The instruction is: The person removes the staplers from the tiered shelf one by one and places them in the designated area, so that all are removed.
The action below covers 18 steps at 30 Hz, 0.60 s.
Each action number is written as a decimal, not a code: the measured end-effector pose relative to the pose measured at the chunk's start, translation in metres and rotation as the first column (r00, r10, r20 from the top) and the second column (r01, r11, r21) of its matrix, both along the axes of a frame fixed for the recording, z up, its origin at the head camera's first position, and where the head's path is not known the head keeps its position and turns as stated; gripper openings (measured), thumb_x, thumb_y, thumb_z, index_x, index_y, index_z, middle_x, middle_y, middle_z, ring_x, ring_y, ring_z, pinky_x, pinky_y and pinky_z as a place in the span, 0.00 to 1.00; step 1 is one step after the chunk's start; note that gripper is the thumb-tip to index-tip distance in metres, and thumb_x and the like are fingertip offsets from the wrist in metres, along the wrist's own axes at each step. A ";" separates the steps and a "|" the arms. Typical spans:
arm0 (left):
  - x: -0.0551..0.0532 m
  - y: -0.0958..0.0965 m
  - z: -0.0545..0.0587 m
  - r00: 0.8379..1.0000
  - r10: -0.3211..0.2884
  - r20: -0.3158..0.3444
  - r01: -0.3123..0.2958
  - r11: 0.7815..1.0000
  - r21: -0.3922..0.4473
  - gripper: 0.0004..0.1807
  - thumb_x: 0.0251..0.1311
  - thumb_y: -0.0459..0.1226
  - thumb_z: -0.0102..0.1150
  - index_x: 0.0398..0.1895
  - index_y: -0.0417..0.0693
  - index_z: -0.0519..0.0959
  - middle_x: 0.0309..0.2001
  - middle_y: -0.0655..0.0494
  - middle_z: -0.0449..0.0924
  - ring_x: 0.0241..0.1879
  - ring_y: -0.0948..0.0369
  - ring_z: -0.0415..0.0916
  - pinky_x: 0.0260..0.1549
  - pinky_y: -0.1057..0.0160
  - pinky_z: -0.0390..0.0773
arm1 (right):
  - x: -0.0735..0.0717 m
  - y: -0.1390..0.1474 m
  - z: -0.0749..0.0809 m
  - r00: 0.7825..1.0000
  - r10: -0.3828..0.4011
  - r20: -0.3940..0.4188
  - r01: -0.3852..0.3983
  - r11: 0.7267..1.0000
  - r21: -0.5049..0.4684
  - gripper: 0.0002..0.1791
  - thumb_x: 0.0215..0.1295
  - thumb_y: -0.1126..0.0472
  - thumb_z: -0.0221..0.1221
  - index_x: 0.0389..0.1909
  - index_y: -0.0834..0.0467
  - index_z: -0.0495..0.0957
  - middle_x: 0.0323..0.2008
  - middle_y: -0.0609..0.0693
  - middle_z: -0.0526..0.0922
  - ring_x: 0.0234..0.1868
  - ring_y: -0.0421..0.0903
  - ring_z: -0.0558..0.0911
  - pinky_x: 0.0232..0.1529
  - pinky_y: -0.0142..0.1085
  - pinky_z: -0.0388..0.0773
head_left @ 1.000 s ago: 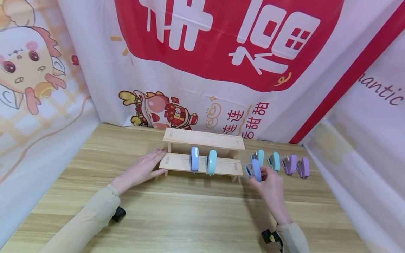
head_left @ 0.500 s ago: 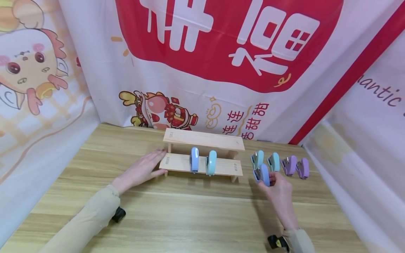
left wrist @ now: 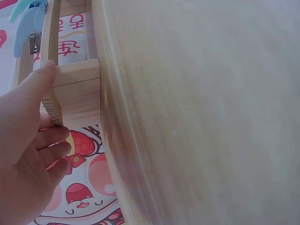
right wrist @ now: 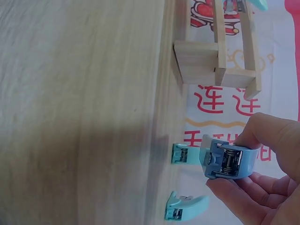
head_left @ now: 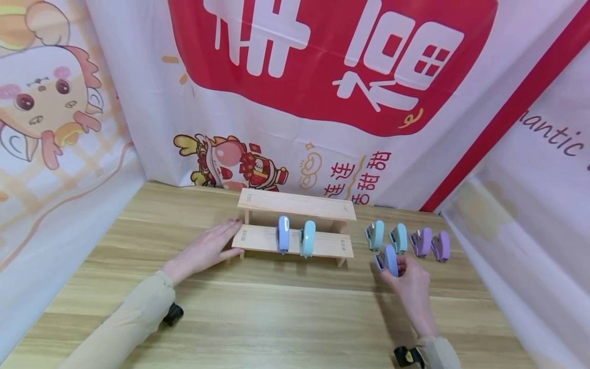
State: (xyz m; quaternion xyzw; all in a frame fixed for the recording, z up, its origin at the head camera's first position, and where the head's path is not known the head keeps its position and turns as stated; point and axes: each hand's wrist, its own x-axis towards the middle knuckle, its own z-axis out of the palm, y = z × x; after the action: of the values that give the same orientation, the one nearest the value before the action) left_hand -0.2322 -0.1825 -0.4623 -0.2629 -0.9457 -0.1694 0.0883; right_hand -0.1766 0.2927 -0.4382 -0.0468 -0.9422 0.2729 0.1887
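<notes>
In the head view my left hand [head_left: 209, 247] holds the left end of a two-step wooden rack [head_left: 295, 202], thumb at the front corner and fingers at the end of the lower board. A blue stapler [head_left: 283, 234] and a mint stapler [head_left: 307, 238] stand side by side on that lower step. To the right of the rack, my right hand [head_left: 410, 287] pinches another blue stapler [head_left: 389, 260] above the table; the right wrist view shows the end of this stapler [right wrist: 229, 161] between thumb and fingers.
Right of the rack, two mint staplers [head_left: 375, 236] and two purple staplers [head_left: 441, 246] stand in a row on the wood-grain table [head_left: 276, 318]. A printed cloth [head_left: 152, 118] hangs behind the table, with more cloth at both sides.
My right hand has moved right and slightly toward the front with the blue stapler, away from in front of the nearest mint one. The left hand stays at the rack.
</notes>
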 end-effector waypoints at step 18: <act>0.000 0.000 0.000 1.000 -0.003 -0.031 0.003 1.000 0.000 0.41 0.63 0.49 0.65 0.72 0.33 0.63 0.71 0.34 0.66 0.70 0.39 0.65 0.69 0.39 0.68 | -0.003 0.008 -0.013 0.994 0.009 0.113 -0.007 1.000 -0.018 0.20 0.53 0.64 0.68 0.46 0.69 0.77 0.38 0.66 0.86 0.35 0.55 0.86 0.37 0.45 0.88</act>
State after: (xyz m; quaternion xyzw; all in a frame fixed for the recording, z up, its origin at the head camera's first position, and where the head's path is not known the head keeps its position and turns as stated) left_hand -0.2322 -0.1830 -0.4626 -0.2668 -0.9439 -0.1652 0.1028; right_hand -0.1793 0.3011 -0.4516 -0.0602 -0.9491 0.2787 0.1337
